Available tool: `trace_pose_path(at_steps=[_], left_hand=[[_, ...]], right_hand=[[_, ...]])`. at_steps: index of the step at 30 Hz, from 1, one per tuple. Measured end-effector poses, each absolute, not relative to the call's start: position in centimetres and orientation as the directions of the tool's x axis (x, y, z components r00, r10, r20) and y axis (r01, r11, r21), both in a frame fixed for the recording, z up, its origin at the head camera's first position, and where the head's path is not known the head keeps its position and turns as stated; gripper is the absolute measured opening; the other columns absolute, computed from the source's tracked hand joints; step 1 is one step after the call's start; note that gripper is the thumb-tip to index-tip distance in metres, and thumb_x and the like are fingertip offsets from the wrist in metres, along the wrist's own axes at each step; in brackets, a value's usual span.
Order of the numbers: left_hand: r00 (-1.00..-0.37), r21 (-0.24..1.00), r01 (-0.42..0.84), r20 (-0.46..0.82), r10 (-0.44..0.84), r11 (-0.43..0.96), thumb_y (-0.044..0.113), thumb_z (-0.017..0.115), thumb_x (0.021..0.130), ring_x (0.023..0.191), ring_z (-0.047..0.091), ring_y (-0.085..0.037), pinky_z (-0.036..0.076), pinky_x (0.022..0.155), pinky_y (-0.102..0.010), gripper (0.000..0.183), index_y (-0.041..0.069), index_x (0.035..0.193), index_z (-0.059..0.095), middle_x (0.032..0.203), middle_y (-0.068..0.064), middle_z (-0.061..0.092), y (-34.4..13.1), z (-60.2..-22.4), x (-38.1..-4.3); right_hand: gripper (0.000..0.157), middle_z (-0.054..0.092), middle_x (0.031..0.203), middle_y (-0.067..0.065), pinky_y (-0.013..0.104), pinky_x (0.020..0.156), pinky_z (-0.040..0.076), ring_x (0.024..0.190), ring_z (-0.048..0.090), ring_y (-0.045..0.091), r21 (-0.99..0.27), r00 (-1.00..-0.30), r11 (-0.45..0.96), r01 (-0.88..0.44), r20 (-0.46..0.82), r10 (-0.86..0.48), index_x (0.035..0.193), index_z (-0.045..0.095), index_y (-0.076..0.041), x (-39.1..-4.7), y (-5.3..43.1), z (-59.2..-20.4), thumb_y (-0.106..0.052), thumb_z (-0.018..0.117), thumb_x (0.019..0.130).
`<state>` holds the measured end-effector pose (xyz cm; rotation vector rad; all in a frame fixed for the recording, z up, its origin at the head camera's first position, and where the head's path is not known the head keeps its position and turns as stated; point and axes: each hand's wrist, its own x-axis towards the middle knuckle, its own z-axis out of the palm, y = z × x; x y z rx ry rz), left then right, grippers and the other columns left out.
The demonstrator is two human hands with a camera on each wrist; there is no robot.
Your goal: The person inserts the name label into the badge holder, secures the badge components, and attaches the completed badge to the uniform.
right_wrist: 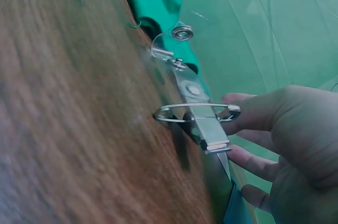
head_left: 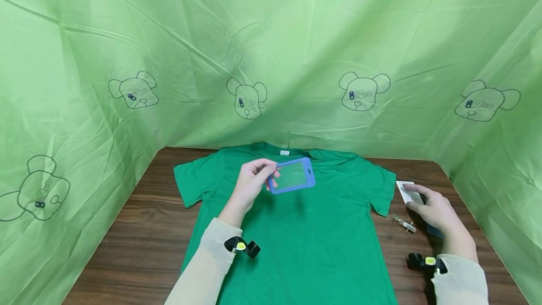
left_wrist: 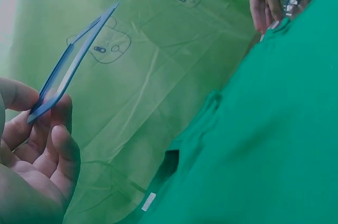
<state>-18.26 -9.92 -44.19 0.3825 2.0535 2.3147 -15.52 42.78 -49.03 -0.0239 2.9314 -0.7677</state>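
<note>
My left hand [head_left: 252,180] pinches one short end of a blue-framed badge holder [head_left: 311,179] with a see-through window, held up over the green T-shirt [head_left: 305,239]. The left wrist view shows the badge holder [left_wrist: 79,57] nearly edge-on between thumb and fingers. At the right, my right hand [head_left: 436,208] reaches over a white printed card [head_left: 407,194], its thumb and forefinger spread at the card's edges. Below that hand lies a metal badge clip [head_left: 405,224] with a safety pin and clear snap strap, larger in the right wrist view as the clip [right_wrist: 203,110].
The T-shirt is spread flat on a dark wood table [head_left: 139,229], collar toward the back. A dark blue flat item [head_left: 434,232] lies partly under the right wrist. Green cloth [head_left: 288,51] with bear outlines walls the back and both sides.
</note>
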Motion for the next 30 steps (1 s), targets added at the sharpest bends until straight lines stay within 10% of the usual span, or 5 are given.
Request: trace_pose_path(at_steps=[7,20,30], left_hand=[[-0.969,0.982,0.136,0.159,0.188,-0.130,0.013,0.066,0.110,0.065,0.072,-0.016,0.058,0.061,-0.031,0.023,-0.008,0.112,0.076,0.091,-0.019,0.078,-9.9,-44.4,-18.4],[-0.969,0.983,0.126,0.151,0.194,-0.133,0.014,0.067,0.110,0.065,0.072,-0.016,0.057,0.061,-0.030,0.024,-0.008,0.112,0.077,0.100,-0.039,0.072,-9.8,-44.5,-18.3],[-0.968,0.982,0.130,0.155,0.197,-0.136,0.013,0.066,0.110,0.065,0.072,-0.015,0.057,0.060,-0.029,0.025,-0.010,0.113,0.075,0.096,-0.031,0.075,-9.7,-44.6,-18.3]], right_hand=[[0.060,0.049,0.150,0.044,0.082,0.102,0.039,0.134,0.044,0.069,-0.493,-0.996,0.870,0.013,-0.084,-0.033,0.151,0.056,0.003,-15.5,42.6,-49.1,-0.028,0.076,0.103],[0.074,0.070,0.125,0.030,0.067,0.087,0.050,0.110,0.063,0.050,-0.470,-1.000,0.883,-0.005,-0.015,-0.014,0.145,0.060,0.007,-15.9,41.9,-49.3,-0.045,0.084,0.098],[0.084,0.041,0.153,0.047,0.085,0.101,0.035,0.135,0.039,0.071,-0.534,-0.989,0.833,-0.142,0.116,-0.094,0.164,0.036,0.006,-15.8,43.0,-50.7,-0.018,0.082,0.098]])
